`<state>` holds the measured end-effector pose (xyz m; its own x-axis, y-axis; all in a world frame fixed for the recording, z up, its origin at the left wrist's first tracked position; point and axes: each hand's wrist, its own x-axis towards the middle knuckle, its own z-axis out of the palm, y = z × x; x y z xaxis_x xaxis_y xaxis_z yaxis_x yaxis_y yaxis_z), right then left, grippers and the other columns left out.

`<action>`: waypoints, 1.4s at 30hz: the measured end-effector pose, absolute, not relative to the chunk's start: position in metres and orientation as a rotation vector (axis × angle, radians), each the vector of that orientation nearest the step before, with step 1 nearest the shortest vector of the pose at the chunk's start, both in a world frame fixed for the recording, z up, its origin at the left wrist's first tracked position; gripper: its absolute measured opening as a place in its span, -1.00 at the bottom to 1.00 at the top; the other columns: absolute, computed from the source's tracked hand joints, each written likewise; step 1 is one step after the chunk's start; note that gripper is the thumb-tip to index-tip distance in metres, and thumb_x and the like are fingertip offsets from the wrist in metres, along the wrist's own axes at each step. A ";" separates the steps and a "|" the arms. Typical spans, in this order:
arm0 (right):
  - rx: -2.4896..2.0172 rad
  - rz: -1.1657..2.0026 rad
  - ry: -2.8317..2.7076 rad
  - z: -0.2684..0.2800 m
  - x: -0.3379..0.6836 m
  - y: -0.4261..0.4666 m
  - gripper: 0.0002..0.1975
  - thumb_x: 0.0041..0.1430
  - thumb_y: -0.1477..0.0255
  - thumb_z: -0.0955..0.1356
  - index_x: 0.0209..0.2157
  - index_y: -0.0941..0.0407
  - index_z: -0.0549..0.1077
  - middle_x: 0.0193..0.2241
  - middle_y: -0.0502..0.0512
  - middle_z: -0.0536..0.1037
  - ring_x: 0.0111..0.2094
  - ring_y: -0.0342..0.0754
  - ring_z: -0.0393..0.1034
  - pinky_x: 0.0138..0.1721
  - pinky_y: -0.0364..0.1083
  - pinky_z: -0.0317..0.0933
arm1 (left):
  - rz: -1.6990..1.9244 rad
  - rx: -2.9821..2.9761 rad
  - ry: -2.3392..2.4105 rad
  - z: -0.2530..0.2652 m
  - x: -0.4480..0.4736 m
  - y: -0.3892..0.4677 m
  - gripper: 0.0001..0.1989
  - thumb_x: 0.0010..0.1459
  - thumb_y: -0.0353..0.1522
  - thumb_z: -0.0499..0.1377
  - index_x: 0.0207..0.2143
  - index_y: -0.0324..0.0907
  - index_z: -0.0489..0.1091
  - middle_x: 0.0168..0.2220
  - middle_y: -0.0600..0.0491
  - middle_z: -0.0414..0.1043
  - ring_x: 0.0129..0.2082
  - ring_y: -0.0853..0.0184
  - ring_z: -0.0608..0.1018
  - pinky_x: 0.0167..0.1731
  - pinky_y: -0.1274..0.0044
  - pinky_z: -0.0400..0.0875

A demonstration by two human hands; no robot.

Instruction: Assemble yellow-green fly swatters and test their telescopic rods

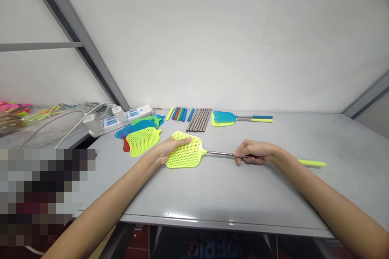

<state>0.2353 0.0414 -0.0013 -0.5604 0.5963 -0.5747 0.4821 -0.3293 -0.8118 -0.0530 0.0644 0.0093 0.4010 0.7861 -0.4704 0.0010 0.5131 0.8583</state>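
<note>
Holding yellow-green swatter (pixel 196 153) mid-frame: left fingers (pixel 184 141) clamped on mesh head (pixel 184 158), right fingers (pixel 240 153) pinched on metal rod (pixel 220 153), hiding part of it. Flanked left of center on worktop (pixel 194 202) by loose heads (pixel 144 141) and power strip (pixel 134 113); backed by grips (pixel 177 113), metal tubes (pixel 200 121) and two swatters (pixel 223 116) above center. Pointing head left, handle (pixel 313 163) right; running near-horizontal, dipping slightly rightward.

— What does the left hand (pixel 168 148) hold?
— It holds the yellow swatter head (pixel 186 156).
— And the right hand (pixel 253 151)?
— It grasps the metal rod (pixel 219 153); metal tubes (pixel 199 120) lie farther back on the table (pixel 209 198).
</note>
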 end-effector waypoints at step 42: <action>-1.360 1.982 -1.771 -0.001 0.233 0.039 -0.54 0.00 0.13 0.19 -0.36 0.26 0.42 -0.82 -0.16 0.09 -0.82 -0.34 -0.21 -0.84 -0.26 -0.29 | 0.543 2.703 1.148 0.000 -0.034 0.056 -0.62 0.04 -0.13 -0.03 -0.13 -0.06 0.30 0.00 0.03 0.22 0.04 0.27 0.17 0.05 0.30 -0.28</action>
